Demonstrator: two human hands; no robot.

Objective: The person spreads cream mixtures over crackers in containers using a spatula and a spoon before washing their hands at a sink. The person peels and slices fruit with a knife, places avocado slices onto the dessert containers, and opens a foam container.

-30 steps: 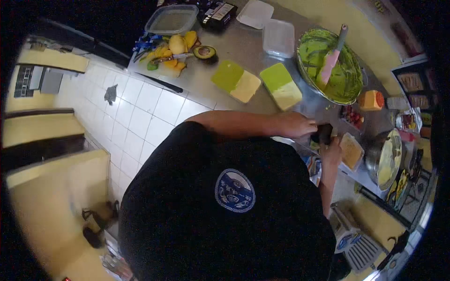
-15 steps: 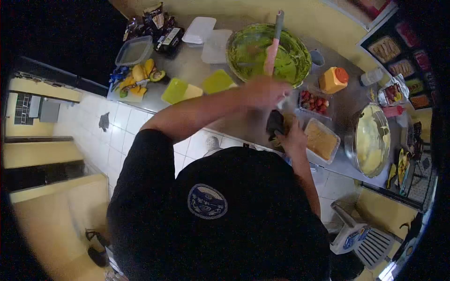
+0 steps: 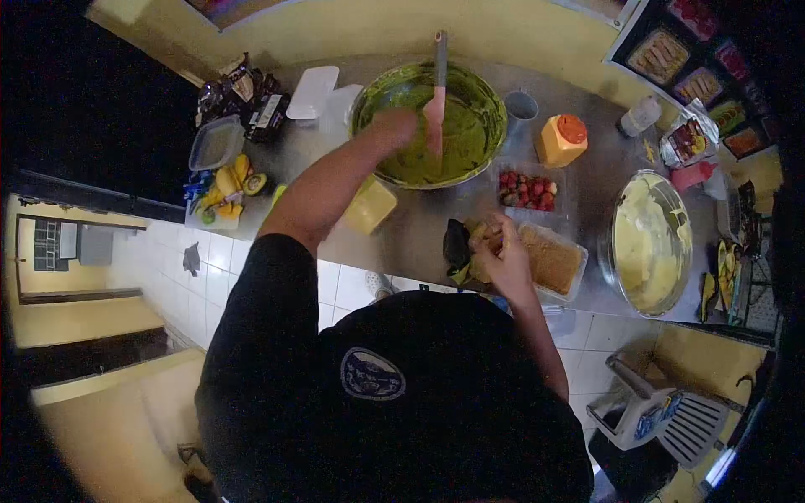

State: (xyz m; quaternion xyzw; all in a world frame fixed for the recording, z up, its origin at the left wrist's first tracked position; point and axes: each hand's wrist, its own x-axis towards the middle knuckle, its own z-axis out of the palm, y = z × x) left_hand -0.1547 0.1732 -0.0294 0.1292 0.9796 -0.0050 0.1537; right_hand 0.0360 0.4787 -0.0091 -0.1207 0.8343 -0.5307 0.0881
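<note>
Hands at work over a metal desk, seen from above. At upper centre, the left hand is over the large bowl of green mixture, left of the spatula; motion blur hides its fingers, so whether they are wide or closed cannot be told. The spatula leans with its handle beyond the far rim, apparently so that the grip stays clean and within reach. Just right of centre, the right hand is beside a dark thing near the front edge. Its fingers are bent; whether they grip anything is unclear. Working close to the body probably gives better control.

Immediately right lies the tub of brown crumbs, left uncovered, presumably for easy access. Behind it, strawberries sit in a clear box, which seems to keep them from rolling. A second bowl, coated with pale yellow mixture, occupies the right; a yellow tub sits below the left forearm.
</note>
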